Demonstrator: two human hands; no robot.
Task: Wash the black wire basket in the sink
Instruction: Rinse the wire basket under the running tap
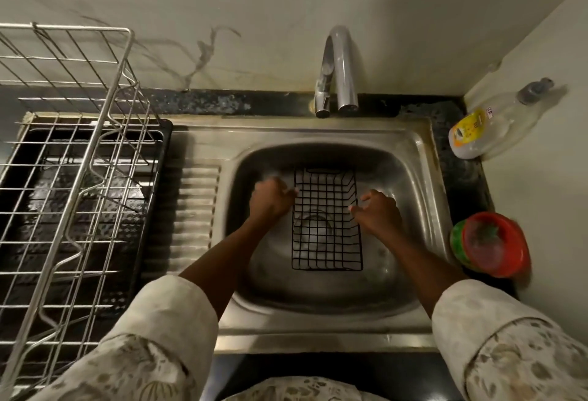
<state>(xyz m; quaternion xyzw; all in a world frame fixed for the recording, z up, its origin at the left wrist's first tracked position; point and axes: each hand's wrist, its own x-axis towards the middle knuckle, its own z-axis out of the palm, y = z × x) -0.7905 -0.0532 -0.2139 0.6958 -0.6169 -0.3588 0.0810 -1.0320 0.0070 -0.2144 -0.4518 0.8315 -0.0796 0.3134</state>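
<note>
I am looking straight down, through the head camera, at a steel sink [318,133] set into a dark speckled worktop [459,184]. The black wire basket [327,241] stands upright on the floor of the basin, roughly in the middle, open side up, its long sides running away from me. Through its grid I see only the round drain [313,229] under its near half.

The left hand [270,202] is at the basket's left rim near the far corner, fingers curled onto the wire and grasping it. The right hand [378,213] clasps the right rim opposite, fingertips bent over the wire and thumb raised. Both hands are a little blurred. Pale leaf-patterned sleeves [165,321] cover the upper arms.

A curved chrome tap [340,66] rises at the far edge of the sink, its spout over the basin's far side.

Along the worktop's left edge a silver wire dish rack [73,152] stands on a black tray [165,159].

In the far right corner of the worktop a clear bottle [490,127] with a yellow label leans against the wall; I cannot tell how full it is. At the right edge, just beside the sink, a red round container [502,248] rests tilted on a green one [457,238]; its contents are too blurred to make out.
</note>
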